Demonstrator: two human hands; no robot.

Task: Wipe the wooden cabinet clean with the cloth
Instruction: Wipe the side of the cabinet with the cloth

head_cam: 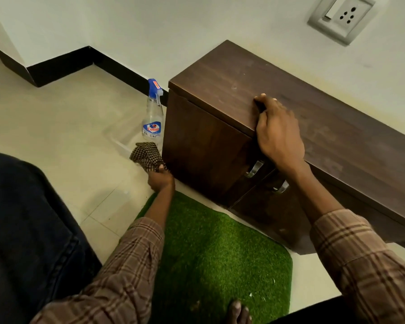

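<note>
A low dark wooden cabinet [220,73] stands against the wall, with two doors and metal handles on its front. Its top shows pale dusty smears. My right hand [278,134] lies on the front edge of the top, fingers curled over the edge above the left door. My left hand [161,179] grips a checked brown cloth [146,155] low at the cabinet's front left corner, near the floor.
A clear spray bottle [153,113] with a blue nozzle stands on the tiled floor left of the cabinet. A green grass mat [215,251] lies in front of it. My knee in dark jeans [28,230] fills the lower left. A wall socket [341,17] sits above.
</note>
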